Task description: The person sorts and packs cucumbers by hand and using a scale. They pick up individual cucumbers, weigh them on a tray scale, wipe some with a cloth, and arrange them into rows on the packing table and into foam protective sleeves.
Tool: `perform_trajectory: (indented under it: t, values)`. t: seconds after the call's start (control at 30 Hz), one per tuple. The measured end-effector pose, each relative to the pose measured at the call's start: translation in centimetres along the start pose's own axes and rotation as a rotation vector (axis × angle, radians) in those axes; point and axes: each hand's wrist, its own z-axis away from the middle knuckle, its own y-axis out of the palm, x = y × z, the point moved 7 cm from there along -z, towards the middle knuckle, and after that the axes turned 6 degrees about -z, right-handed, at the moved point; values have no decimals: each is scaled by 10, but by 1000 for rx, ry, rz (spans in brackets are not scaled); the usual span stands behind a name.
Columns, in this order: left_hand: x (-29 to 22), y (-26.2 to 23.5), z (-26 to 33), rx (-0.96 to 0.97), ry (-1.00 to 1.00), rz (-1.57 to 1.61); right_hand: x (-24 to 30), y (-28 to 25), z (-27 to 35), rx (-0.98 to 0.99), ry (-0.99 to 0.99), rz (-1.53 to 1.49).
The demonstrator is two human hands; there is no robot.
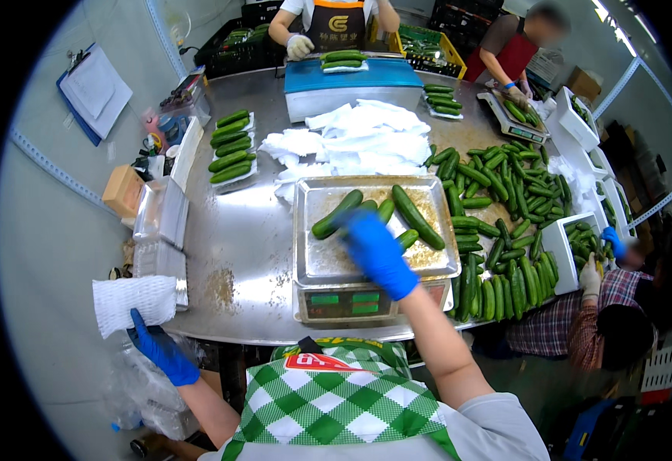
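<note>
The right hand (374, 250), in a blue glove, reaches over the scale tray (309, 253) with fingers curled onto a cucumber (407, 238) — blur hides whether they grip it. The left hand (155, 346) clasps a white foam sleeve (132, 302) at the table edge. Several cucumbers already lie on the tray, packed trays (232, 146) sit further back — a big loose pile (505, 207) remains.

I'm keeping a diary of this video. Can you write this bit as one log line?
left hand: holds white foam sleeve | right hand: over scale tray, at cucumbers | jaws: both closed-ish, right blurred

Produce packing room, cucumbers (505, 192), scale (347, 303), steel table (244, 253)
</note>
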Motion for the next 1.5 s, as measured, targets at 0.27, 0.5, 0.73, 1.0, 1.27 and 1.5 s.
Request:
perform_trajectory:
  t: [0.27, 0.5, 0.73, 1.0, 1.27, 1.5]
  values:
    - [14, 12, -26, 60, 6, 3, -106, -132, 126, -996, 445, -1407]
    - [38, 49, -30, 174, -57, 33, -127, -106, 290, -1314, 630, -1486]
    - [45, 112, -1, 303, -131, 53, -115, -115, 332, -1418, 697, -1464]
    - [43, 121, 17, 296, -116, -8, -146, -120, 348, -1421, 595, -1505]
    - [38, 82, 26, 132, -91, -109, -205, -124, 339, -1518, 544, -1515]
    - [23, 78, 56, 145, -25, -148, -262, -143, 310, -1617, 595, -1424]
